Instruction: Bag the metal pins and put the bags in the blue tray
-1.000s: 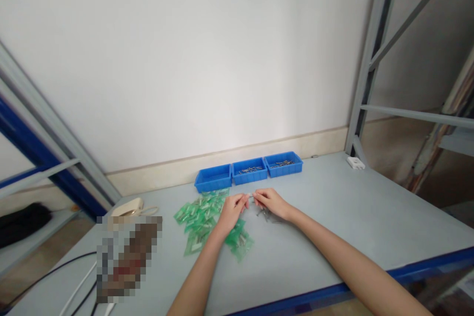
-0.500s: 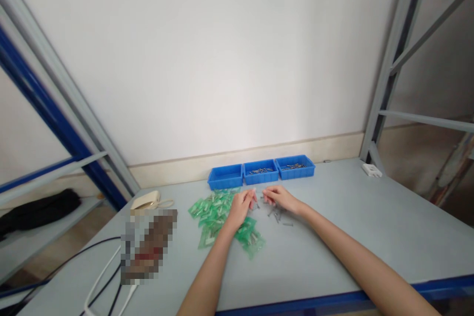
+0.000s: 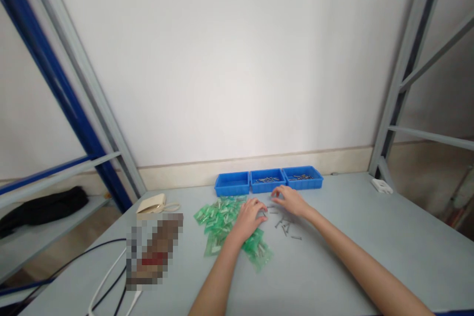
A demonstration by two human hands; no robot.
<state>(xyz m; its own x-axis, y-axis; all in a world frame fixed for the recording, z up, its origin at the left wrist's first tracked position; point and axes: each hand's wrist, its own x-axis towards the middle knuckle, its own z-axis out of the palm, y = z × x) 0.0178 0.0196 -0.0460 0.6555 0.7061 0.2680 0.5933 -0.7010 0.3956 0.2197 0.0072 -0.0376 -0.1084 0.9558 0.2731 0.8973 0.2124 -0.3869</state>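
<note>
Loose screws [image 3: 284,230], metal, slender; a small scatter upon the bench [image 3: 289,281], a few touching, others apart. Thread too fine to make out.

Handling note, my judgement: pieces so thin wanted a light pinch of thumb and forefinger about the shank, one at a time, with the wrists low and the neighbouring pieces undisturbed.

Item, far left: one pale box [image 3: 151,203] with a looped strap, near the back of the bench.

Item: green packets [image 3: 222,219], translucent, overlapping in a heap; small contents visible within, not all identifiable.

Item: my left hand [image 3: 249,217], above the right margin of the heap, thumb and fingers curved apart. A sliver of grey metal showed in the gap; whether I gripped it, I could not tell.

Item: blue trays [image 3: 268,187], three in a row behind the hands; the middle and right ones contained more slender metal pieces.

Item, principal: the scatter itself, to the right of my left hand, the greater part on my side of the right hand, a couple of pieces between the two.

Item: my right hand [image 3: 292,200], just before the trays, thumb and forefinger parted, nothing seen between them.

Item, far right: one white block [image 3: 381,186], well apart.
</note>
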